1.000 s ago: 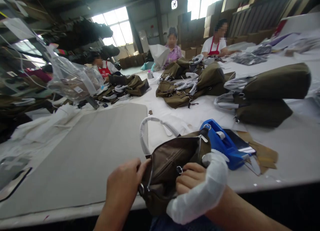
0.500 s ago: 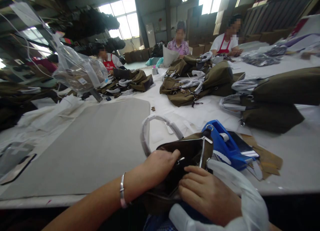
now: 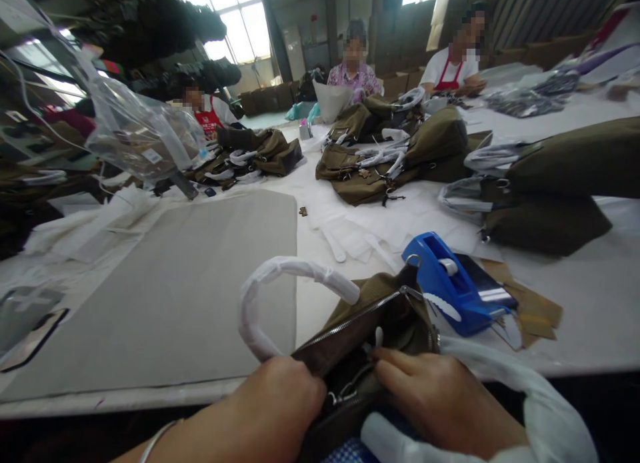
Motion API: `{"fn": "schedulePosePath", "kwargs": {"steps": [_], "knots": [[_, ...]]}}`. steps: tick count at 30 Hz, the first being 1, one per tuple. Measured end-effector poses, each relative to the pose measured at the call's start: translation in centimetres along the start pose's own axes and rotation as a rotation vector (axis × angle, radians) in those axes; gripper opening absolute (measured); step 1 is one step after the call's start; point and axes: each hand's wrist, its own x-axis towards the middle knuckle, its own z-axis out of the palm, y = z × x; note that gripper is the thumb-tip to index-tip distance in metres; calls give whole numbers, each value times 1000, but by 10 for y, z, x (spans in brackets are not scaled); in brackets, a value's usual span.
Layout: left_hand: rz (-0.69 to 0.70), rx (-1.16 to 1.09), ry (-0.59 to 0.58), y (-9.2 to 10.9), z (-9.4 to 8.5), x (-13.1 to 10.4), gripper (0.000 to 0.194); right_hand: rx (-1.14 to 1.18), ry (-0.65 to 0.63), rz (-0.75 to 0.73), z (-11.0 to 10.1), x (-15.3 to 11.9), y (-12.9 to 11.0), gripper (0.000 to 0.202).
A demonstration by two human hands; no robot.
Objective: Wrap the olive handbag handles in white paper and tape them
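Observation:
An olive-brown handbag (image 3: 367, 293) lies at the table's front edge, its zipper open and its dark inside showing. White wrapping covers its handles; one handle (image 3: 253, 303) arches up on the left, another (image 3: 545, 396) curves at the right. My left hand (image 3: 285, 399) is closed at the bag's left rim, fingertips hidden. Inside the opening, my right hand (image 3: 430, 389) pinches near a small white piece (image 3: 379, 336); what its fingertips hold is too small to make out. Between the hands a metal clasp (image 3: 345, 393) shows inside the bag.
A blue tape dispenser (image 3: 450, 283) stands just right of the bag, beside brown cardboard pieces (image 3: 537, 309). A grey mat (image 3: 200, 296) covers the table at left. Wrapped-handle bags (image 3: 360, 176) are piled behind, more bags (image 3: 550, 216) at right. Several people sit across the table.
My left hand has drawn back from inside the bag to its left rim. My right fingers reach deeper into the opening. The left handle has tipped left and nearer.

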Motion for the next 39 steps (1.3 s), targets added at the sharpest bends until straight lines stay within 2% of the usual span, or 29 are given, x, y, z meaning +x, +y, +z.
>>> {"fn": "schedulePosePath", "kwargs": {"steps": [2, 3, 6, 9, 11, 13, 15, 17, 20, 23, 27, 31, 35, 37, 39], "knots": [[-13, 64, -57, 0, 6, -11, 19, 2, -16, 39, 0, -1, 2, 28], [-2, 75, -35, -1, 8, -16, 18, 5, -19, 60, -1, -1, 4, 32], [78, 83, 178, -8, 15, -21, 13, 52, -28, 40, -8, 5, 11, 46], [189, 143, 346, -16, 25, -18, 12, 138, 43, -24, -9, 19, 14, 50], [237, 191, 404, -19, 30, -14, 13, 111, 97, 65, -4, 30, 10, 55], [272, 219, 438, -19, 33, -11, 13, 3, 47, 190, 1, 42, 2, 62], [314, 224, 479, -16, 33, -10, 12, -99, -86, 272, 1, 54, -7, 54], [361, 221, 520, -13, 31, -13, 10, -144, -189, 354, -4, 65, -11, 34], [396, 239, 607, -9, 27, -22, 19, -161, -183, 491, -15, 75, -5, 22], [353, 227, 663, -11, 24, -34, 28, -205, -95, 560, -19, 77, 7, 21], [290, 121, 666, -24, 29, -40, 33, -194, 26, 503, -10, 75, 14, 28], [85, 190, 654, -31, 32, -31, 27, -150, 91, 426, 0, 73, 8, 37], [-134, 352, 500, -19, 20, -19, 27, -160, 106, 310, 5, 73, 1, 49], [-170, 347, 471, -9, 11, -10, 20, -171, 96, 306, 7, 73, -1, 56], [-121, 328, 490, -2, 3, 4, 10, -170, 90, 323, 7, 73, -1, 58]]}}
